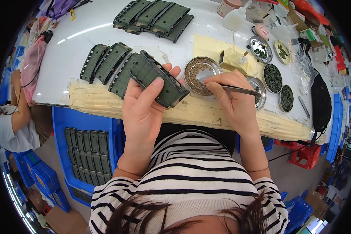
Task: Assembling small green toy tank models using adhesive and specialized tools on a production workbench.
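Around the room, blue crates (39, 175) stand stacked at near left. Your long white table (85, 45) carries a tan covering (89, 95) along its near edge; a pile of green cases (156, 17) sits far on it. Your left hand (140, 109) pinches one green case (160, 80), tilted, thumb across it; brace it so it can't roll. Just right, a round dish (206, 72) holds small brown pieces. Your right hand (238, 101) pinches tweezers (238, 89) over it; cannot tell whether the tips hold anything. Light tip pressure likely suits such small pieces.
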Tool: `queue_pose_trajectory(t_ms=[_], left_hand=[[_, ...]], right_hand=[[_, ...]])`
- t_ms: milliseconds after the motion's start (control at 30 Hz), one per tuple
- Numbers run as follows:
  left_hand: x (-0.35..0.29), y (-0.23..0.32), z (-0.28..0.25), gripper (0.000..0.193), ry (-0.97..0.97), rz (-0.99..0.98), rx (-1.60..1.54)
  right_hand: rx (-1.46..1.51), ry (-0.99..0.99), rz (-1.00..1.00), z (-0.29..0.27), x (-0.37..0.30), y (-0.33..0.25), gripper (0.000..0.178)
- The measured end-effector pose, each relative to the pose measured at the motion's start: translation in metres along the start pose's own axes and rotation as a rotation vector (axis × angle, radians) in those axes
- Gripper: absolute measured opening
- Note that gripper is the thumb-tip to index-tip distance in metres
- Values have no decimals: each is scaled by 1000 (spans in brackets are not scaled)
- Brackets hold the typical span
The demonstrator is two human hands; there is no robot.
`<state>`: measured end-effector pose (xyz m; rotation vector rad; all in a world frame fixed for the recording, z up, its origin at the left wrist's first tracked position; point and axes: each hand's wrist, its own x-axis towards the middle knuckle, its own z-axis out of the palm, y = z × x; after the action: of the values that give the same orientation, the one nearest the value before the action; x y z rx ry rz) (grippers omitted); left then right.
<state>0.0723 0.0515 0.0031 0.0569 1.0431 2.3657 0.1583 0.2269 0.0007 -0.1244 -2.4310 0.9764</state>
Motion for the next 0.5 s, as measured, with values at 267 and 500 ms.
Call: queue_pose_trajectory(t_ms=[267, 500], left_hand=[[-6, -1, 9, 52, -91, 140, 179], [-1, -5, 0, 20, -124, 83, 216]], right_hand=[[-28, -38, -43, 1, 3, 2, 7], [80, 67, -26, -4, 3, 0, 7]])
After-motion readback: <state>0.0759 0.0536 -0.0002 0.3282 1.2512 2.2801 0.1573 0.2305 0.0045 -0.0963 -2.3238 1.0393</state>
